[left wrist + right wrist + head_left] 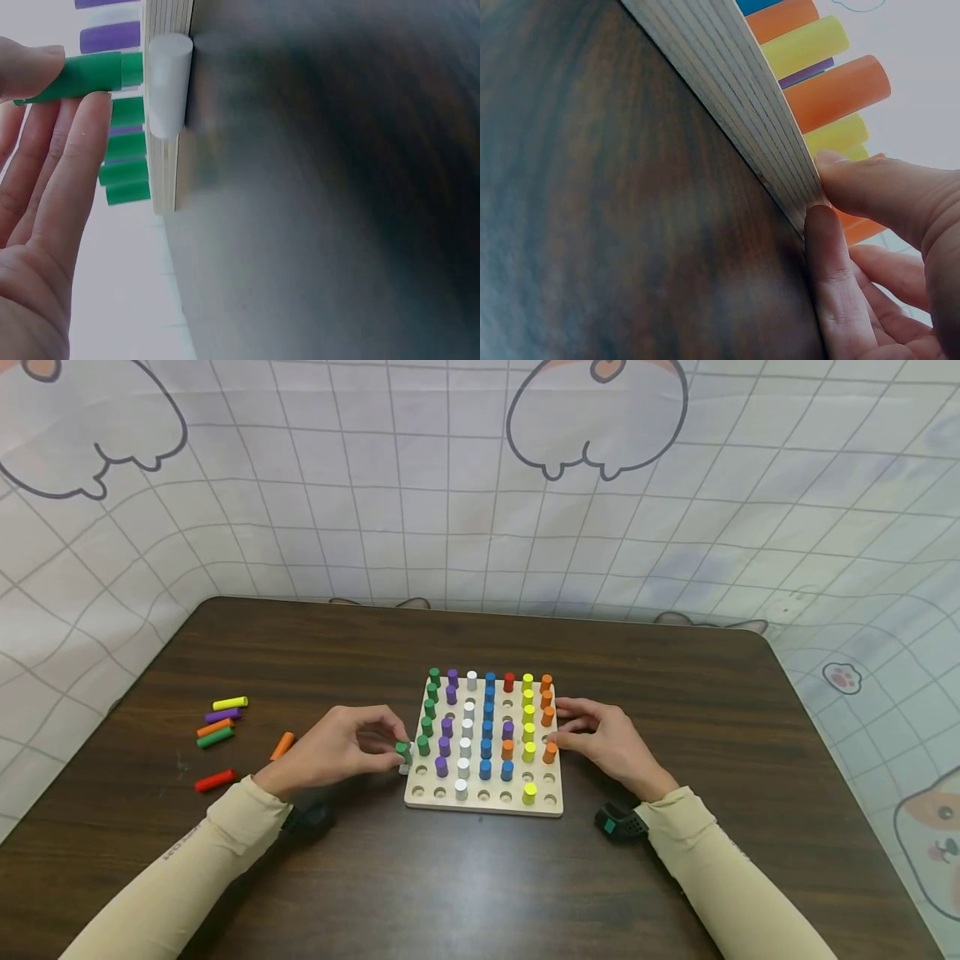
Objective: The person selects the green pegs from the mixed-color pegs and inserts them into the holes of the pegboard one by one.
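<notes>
A light wooden pegboard (483, 807) lies on the table, with rows of coloured pegs standing in its holes. At its left edge my left hand (352, 745) pinches a green peg (79, 77) between thumb and fingers. A white peg (171, 86) lies against the board's left side, partly covered by the green one in the head view. More green pegs (427, 727) stand in the leftmost column. My right hand (611, 743) rests at the right edge, beside the orange pegs (548, 716). Its thumb (885, 184) and forefinger (832, 270) touch that edge, apart from each other.
Loose pegs lie left on the dark table (480, 885): yellow (230, 702), purple (223, 715), orange (215, 727), green (215, 738), red (216, 780) and another orange peg (282, 746) near my left wrist. A white gridded cloth (450, 510) hangs behind the table.
</notes>
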Demonstrator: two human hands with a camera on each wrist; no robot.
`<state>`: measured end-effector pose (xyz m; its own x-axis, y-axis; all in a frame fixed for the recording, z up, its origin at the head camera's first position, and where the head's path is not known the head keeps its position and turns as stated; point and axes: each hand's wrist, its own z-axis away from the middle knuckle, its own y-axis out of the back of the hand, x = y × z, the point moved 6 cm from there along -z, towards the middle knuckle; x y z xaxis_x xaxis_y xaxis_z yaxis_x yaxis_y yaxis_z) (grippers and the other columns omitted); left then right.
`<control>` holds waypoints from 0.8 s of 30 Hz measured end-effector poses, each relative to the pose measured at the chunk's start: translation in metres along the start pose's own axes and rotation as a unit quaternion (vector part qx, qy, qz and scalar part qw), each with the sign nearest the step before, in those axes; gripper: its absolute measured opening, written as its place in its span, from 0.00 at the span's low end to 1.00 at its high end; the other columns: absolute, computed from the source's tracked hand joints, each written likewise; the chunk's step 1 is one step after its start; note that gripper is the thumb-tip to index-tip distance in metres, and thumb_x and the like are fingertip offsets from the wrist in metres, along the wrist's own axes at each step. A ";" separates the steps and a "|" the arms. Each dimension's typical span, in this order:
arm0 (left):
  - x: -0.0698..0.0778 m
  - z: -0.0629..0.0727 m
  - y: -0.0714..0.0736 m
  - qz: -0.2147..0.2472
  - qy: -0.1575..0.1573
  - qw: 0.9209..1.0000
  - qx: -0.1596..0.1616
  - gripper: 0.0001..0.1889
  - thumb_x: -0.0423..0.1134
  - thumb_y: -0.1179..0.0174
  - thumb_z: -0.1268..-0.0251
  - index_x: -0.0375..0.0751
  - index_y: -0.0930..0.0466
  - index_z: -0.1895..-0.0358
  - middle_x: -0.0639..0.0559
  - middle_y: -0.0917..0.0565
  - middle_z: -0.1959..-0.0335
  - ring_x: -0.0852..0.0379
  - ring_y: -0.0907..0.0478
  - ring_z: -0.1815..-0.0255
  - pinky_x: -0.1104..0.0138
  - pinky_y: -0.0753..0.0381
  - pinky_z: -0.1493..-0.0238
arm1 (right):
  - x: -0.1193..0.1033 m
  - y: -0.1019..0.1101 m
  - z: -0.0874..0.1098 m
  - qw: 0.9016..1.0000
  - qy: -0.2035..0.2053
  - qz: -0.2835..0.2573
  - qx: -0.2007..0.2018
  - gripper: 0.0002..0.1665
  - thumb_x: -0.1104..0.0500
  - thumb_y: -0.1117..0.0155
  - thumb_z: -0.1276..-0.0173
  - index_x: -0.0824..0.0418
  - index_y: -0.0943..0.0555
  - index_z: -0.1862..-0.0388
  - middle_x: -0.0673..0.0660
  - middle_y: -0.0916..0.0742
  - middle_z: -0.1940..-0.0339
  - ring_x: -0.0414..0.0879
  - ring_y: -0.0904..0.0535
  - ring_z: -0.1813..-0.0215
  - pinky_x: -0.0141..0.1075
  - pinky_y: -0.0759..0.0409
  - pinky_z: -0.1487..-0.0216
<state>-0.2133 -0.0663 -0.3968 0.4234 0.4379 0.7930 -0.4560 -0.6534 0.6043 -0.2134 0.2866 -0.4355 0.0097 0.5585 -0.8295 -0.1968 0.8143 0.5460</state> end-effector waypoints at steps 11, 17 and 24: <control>0.006 -0.004 -0.013 0.023 -0.003 1.000 -0.021 0.14 0.33 0.24 0.42 0.46 0.17 0.55 0.50 0.12 0.55 0.58 0.13 0.52 0.66 0.11 0.48 | 0.001 0.000 0.000 1.000 0.000 -0.004 -0.003 0.39 0.51 0.25 0.33 0.57 0.27 0.25 0.59 0.15 0.33 0.47 0.14 0.45 0.34 0.19 0.45; 0.007 -0.004 -0.017 0.018 -0.006 0.999 -0.027 0.13 0.32 0.25 0.41 0.46 0.17 0.55 0.51 0.12 0.56 0.58 0.13 0.51 0.66 0.11 0.47 | 0.001 0.000 0.000 1.000 0.004 -0.001 -0.003 0.39 0.51 0.25 0.32 0.56 0.27 0.25 0.58 0.15 0.33 0.48 0.14 0.44 0.36 0.18 0.44; 0.007 -0.005 -0.018 0.017 -0.010 0.999 -0.028 0.13 0.32 0.25 0.41 0.46 0.16 0.55 0.51 0.12 0.55 0.58 0.13 0.52 0.66 0.11 0.48 | 0.001 0.000 0.000 1.000 0.005 0.004 -0.003 0.40 0.50 0.25 0.32 0.57 0.27 0.25 0.59 0.16 0.33 0.48 0.14 0.44 0.33 0.19 0.45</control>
<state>-0.2058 -0.0487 -0.4013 0.4220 0.4028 0.8122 -0.5132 -0.6324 0.5803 -0.2137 0.2873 -0.4363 -0.0012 0.5634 -0.8262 -0.2033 0.8088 0.5518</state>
